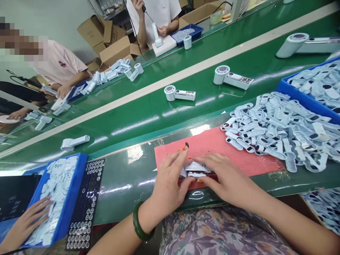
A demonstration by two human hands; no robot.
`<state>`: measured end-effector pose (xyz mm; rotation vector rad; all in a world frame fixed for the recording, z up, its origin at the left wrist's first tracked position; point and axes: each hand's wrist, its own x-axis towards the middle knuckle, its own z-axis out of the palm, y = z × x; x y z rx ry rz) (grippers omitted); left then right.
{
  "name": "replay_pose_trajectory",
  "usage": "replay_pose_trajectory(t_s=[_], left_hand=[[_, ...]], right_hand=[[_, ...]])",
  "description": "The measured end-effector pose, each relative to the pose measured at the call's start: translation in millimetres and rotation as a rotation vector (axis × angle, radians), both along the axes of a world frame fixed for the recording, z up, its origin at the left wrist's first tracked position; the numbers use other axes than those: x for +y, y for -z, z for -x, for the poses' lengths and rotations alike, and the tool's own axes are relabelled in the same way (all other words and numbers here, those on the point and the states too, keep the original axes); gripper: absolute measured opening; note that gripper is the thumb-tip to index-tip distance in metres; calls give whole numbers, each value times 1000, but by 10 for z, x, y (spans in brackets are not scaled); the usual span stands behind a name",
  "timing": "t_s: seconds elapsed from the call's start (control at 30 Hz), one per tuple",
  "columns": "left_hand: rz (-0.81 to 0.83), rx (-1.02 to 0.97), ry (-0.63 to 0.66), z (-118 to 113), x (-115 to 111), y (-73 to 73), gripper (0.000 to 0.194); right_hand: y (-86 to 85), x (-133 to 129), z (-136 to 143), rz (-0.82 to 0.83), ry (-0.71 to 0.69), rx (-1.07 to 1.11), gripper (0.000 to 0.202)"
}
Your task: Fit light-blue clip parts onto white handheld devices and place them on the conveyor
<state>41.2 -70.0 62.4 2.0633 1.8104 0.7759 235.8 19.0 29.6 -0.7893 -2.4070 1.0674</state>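
Both hands are closed on a white handheld fan (197,168) that lies on the red mat (212,147). My left hand (171,177) grips its left end, thumb at the near side and fingers over the far side. At the other end my right hand (227,173) pinches it between thumb and fingers. Part of a white handle with a shiny dark edge shows between the hands; the rest is hidden under them. To the right of my right hand is a heap of pale blue-white plastic strips (268,124), several with dark oval spots.
Fans such as this white fan (180,94) lie on the green conveyor belt (143,113). A blue bin (82,166) of white parts and a black tray (89,191) of round pieces stand left; a co-worker's hand (29,219) reaches into the bin. Other people work across the belt.
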Motion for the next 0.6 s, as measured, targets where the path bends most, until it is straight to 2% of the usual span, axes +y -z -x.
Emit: replay_pose_trajectory(t_s=[0.23,0.37,0.5,0.6], left_hand=[[-59,77,1,-65,16,51,69],[12,94,25,-54,-4,31,77],[-31,100,25,-44,17,50,77],[-35,82,34,-32,52,41,76]], right_hand=[[75,20,25,-132,-23,14,36],[69,39,-9,-156,-102,25,40],[78,52,9,-248,-113,-2,37],[92,64,17,-232,-108,4,36]])
